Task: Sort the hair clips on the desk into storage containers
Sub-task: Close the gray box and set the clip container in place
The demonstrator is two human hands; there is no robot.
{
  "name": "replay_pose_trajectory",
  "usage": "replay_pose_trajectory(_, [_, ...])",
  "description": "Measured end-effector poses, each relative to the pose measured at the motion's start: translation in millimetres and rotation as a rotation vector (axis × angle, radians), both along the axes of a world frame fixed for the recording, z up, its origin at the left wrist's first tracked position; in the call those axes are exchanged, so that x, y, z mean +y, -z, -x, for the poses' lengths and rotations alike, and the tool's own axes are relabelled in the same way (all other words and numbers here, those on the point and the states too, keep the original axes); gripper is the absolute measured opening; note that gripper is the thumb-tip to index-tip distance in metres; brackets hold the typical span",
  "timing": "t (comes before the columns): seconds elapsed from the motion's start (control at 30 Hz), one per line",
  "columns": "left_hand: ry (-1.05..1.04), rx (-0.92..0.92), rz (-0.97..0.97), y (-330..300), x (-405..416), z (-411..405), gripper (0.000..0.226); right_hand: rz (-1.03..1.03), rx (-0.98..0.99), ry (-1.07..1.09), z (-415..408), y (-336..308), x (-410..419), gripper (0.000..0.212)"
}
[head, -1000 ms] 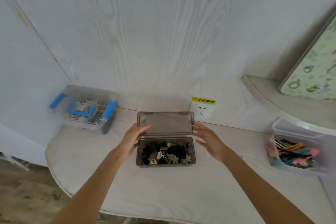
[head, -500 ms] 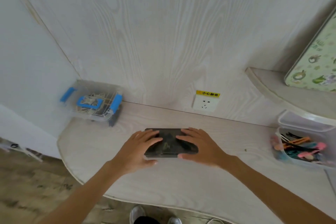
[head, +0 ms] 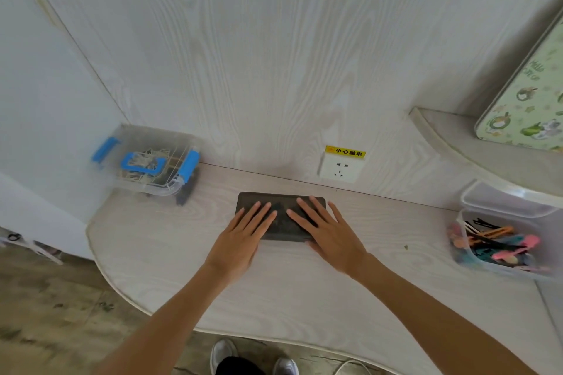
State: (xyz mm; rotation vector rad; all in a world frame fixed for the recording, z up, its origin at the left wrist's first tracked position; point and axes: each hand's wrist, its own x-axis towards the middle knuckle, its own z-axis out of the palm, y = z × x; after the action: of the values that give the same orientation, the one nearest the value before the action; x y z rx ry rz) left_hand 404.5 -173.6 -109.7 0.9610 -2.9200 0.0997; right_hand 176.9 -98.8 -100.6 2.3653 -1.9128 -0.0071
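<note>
Head view: L hand [head: 240,240] & R hand [head: 327,233] flat, fingers straight, pressing dark box [head: 281,224] lid, prob. closed.

— That box [head: 281,207] under the hands, what colour?
— Smoky dark grey. The clear bin [head: 146,161] has blue latches; the right tub [head: 499,245] holds pink, orange, teal and black clips [head: 499,248].
— The desk [head: 304,289]?
— Pale woodgrain.

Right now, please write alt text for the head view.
Both hands, left hand and right hand, press flat on a closed dark box on a pale desk. A clear box stands left, an open bin of clips right.
</note>
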Motion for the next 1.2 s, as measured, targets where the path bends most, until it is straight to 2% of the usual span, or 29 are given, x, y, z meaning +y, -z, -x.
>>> replay_pose_trajectory(0.17, [0.021,-0.064,-0.045,2.1,-7.7,-0.7,0.08,-0.109,-0.071,0.013,0.8,2.4,-0.5,0.083])
replay_pose_trajectory(0.23, [0.044,-0.13,-0.091,-0.7,-13.5,1.5,0.078,-0.234,-0.109,0.011,2.6,-4.6,-4.6,0.081])
replay_pose_trajectory(0.3, [0.023,-0.135,-0.227,-11.0,-14.0,3.7,0.079,-0.33,-0.194,0.042,-1.1,-18.8,-8.0,0.087])
replay_pose_trajectory(0.33, [-0.024,-0.07,-0.312,-13.9,-10.6,5.2,0.084,-0.332,-0.29,0.095,-1.3,-22.6,-7.6,0.087])
replay_pose_trajectory(0.37, [-0.1,0.06,-0.357,-19.5,-5.7,3.0,0.083,-0.269,-0.415,0.178,-3.9,-28.3,-7.3,0.079])
replay_pose_trajectory(0.43, [-0.31,0.403,-0.392,-26.9,5.2,0.2,0.067,-0.13,-0.623,0.463,-1.2,-27.0,-5.6,0.055])
replay_pose_trajectory(0.47, [-0.46,0.496,-0.438,-28.7,7.5,-0.2,0.062,-0.157,-0.677,0.62,1.2,-26.4,-7.3,0.047])
replay_pose_trajectory(0.5, [-0.623,0.518,-0.549,-28.4,8.4,1.0,0.062,-0.272,-0.716,0.747,2.5,-26.0,-9.9,0.042])
replay_pose_trajectory(0.57, [-0.905,0.49,-0.896,-27.8,3.0,9.0,0.058,-0.569,-0.785,0.855,-0.2,-27.1,-13.1,0.042])
replay_pose_trajectory(0.63, [-1.02,0.601,-1.113,-29.8,-4.0,14.6,0.045,-0.624,-0.892,0.834,-3.4,-29.8,-12.1,0.035])
replay_pose_trajectory(0.67, [-1.03,0.641,-1.119,-34.3,-6.3,14.1,0.039,-0.579,-0.932,0.801,-3.9,-32.5,-11.2,0.031])
replay_pose_trajectory(0.8, [-0.891,0.693,-0.934,-62.9,-18.2,-2.6,0.029,-0.435,-1.049,0.694,-1.0,-55.6,-20.3,0.028])
replay_pose_trajectory(0.87, [-0.829,0.841,-0.898,-84.9,-26.2,-14.4,0.027,-0.377,-1.112,0.672,-3.5,-75.4,-34.9,0.03])
replay_pose_trajectory(0.93, [-0.852,1.056,-0.958,-112.0,-41.2,-25.6,0.019,-0.332,-1.194,0.624,-13.5,-98.9,-53.1,0.03])
replay_pose_trajectory(1.03, [-0.92,1.281,-1.02,-147.9,-64.9,-50.4,0.029,-0.314,-1.299,0.539,-41.3,-126.1,-84.3,0.028])
replay_pose_trajectory(1.13, [-0.904,1.394,-0.954,-158.0,-81.4,-84.9,0.04,-0.368,-1.331,0.475,-79.9,-135.6,-116.5,0.026])
replay_pose_trajectory(1.2, [-0.973,1.423,-0.935,-153.8,-96.8,-102.5,0.041,-0.406,-1.29,0.447,-106.9,-134.2,-137.1,0.025])
